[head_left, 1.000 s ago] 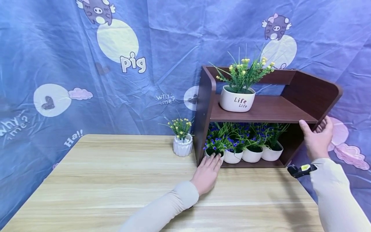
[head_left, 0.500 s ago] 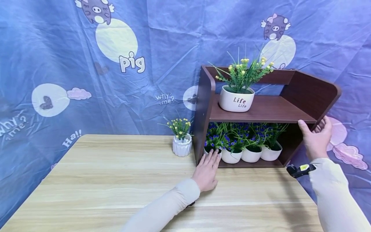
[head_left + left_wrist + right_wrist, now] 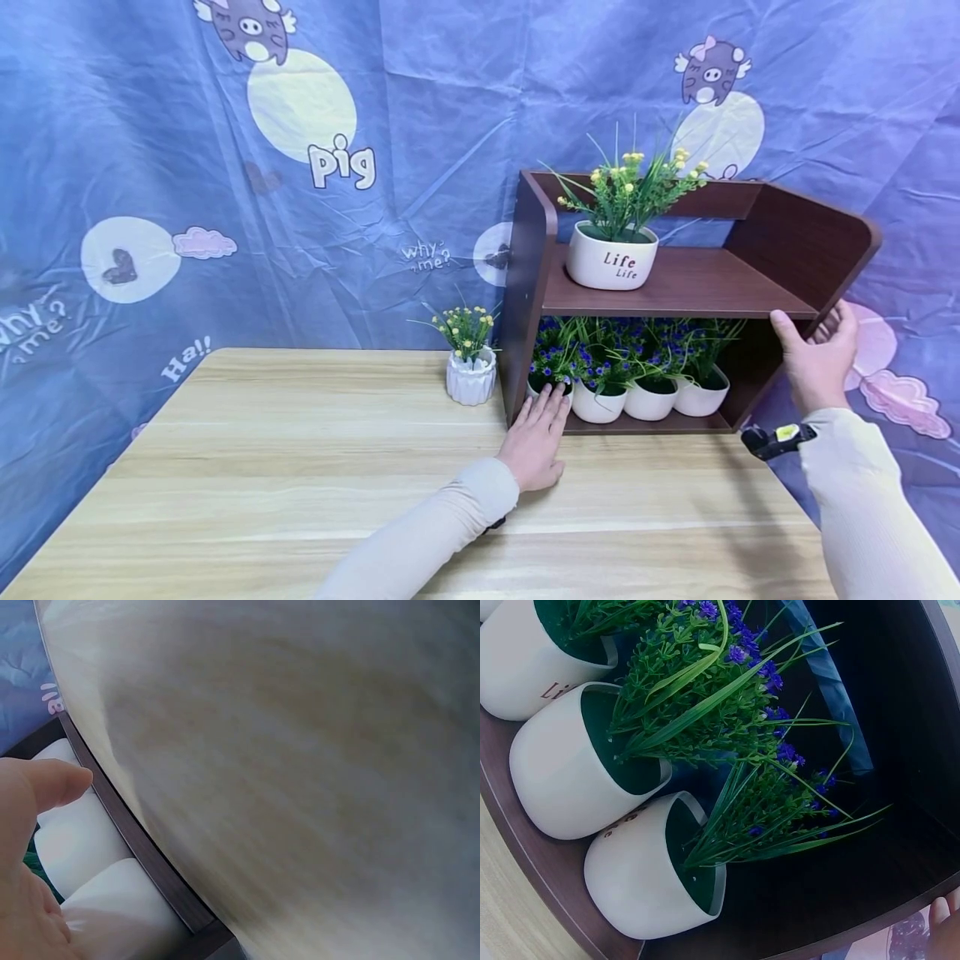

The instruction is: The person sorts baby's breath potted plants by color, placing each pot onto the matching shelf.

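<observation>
My left hand [image 3: 536, 437] lies with straight fingers against the front of the leftmost white flower pot [image 3: 537, 388] on the lower level of a dark brown two-tier shelf [image 3: 675, 279]. In the left wrist view its thumb [image 3: 64, 784] is over the row of pots. At the shelf's right side, my right hand [image 3: 821, 358] grips the side panel, thumb in front and fingers behind. Several white pots with blue flowers stand side by side on the lower level; the right wrist view shows the rightmost pot [image 3: 656, 870] close up. The leftmost pot is partly hidden by my left fingers.
On the upper level stands a white "Life" pot [image 3: 612, 257] with yellow flowers. A small ribbed white pot [image 3: 471, 377] with yellow flowers stands on the wooden table [image 3: 300, 467], left of the shelf. A blue printed cloth [image 3: 420, 108] hangs behind.
My left hand has shifted very slightly, and the leftmost pot sits a little further left and back under its fingers. My right hand keeps its place on the shelf.
</observation>
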Demonstrator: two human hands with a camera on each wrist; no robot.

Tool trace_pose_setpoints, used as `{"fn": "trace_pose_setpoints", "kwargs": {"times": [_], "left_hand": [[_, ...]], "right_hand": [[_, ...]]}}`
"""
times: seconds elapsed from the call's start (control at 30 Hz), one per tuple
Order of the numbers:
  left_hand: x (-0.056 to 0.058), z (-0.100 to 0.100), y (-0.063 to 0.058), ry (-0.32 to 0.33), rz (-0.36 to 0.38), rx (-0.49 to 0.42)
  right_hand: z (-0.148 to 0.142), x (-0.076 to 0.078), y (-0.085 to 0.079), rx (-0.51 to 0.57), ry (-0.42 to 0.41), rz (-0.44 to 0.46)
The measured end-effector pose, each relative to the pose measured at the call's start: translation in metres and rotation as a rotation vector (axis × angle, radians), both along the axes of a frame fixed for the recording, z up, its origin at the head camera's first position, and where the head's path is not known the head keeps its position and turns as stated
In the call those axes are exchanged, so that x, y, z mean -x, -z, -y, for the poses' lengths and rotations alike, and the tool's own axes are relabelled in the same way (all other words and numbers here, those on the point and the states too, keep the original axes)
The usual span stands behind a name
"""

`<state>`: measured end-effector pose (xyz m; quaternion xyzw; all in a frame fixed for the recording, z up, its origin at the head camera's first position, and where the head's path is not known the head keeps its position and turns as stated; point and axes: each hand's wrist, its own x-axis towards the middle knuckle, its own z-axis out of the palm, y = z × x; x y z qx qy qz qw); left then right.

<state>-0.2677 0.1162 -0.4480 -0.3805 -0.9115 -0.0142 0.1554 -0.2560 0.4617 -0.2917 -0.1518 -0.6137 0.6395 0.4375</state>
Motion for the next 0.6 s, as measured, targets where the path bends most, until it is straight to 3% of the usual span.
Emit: {"fn": "trace_pose_setpoints", "kwargs": {"times": [0.4,0.6], "left_hand": [[0.001,0.001,-0.002,0.031,0.036,-0.047],[0.000,0.011,-0.011,0.106,0.065,-0.113]], "right_hand": [[0.000,0.000,0.000,-0.001,-0.002,-0.005],[0.000,0.000,0.000,-0.002,0.002,0.002]]}}
